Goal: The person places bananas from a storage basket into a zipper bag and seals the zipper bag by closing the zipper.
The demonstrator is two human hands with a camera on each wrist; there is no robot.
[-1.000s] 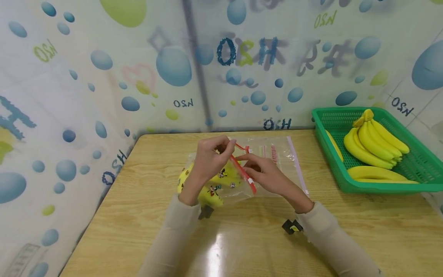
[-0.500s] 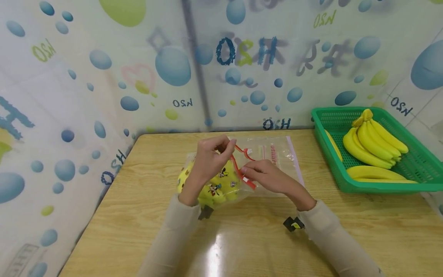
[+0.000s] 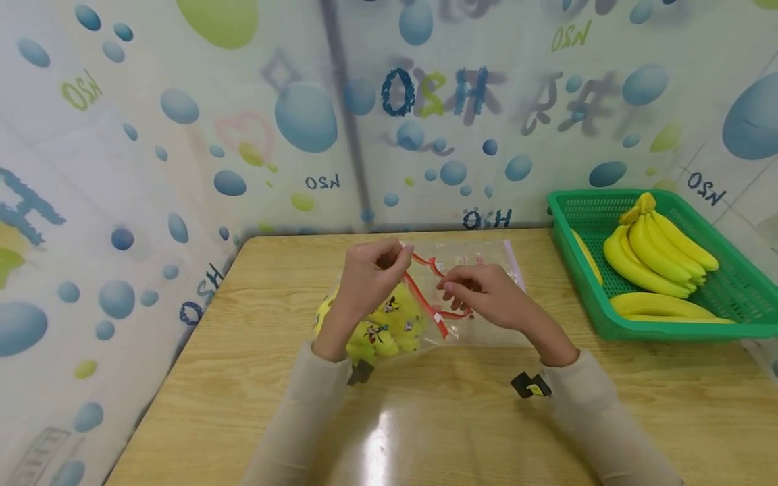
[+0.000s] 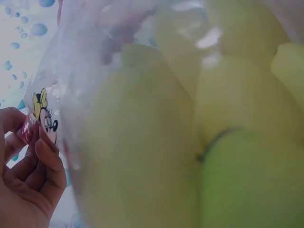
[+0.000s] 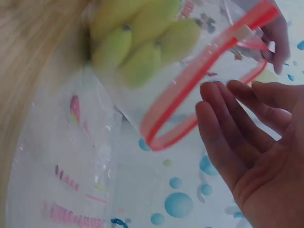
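In the head view a clear zip bag (image 3: 398,322) with a red zip strip (image 3: 421,295) and cartoon prints lies on the table, bananas inside it. My left hand (image 3: 378,273) pinches the top corner of its red edge; the left wrist view shows this left hand (image 4: 31,171) beside the bulging fruit (image 4: 142,142). The bag's mouth gapes in a loop. My right hand (image 3: 486,297) is right at the far strip, its loosely bent fingers (image 5: 228,123) overlapping the strip in the right wrist view. A white slider (image 3: 438,317) sits near the strip's end.
A second clear bag (image 3: 507,331) with a lilac edge lies flat under and beyond my right hand. On the right stands a green basket (image 3: 662,329) with a bunch of bananas (image 3: 653,250) and more bananas. A printed curtain (image 3: 273,169) hangs behind the wooden table (image 3: 231,405).
My right hand dipped to the near strip, then moved right and slightly up, away from it. The bag's mouth has widened. The left hand has stayed in place on the corner.
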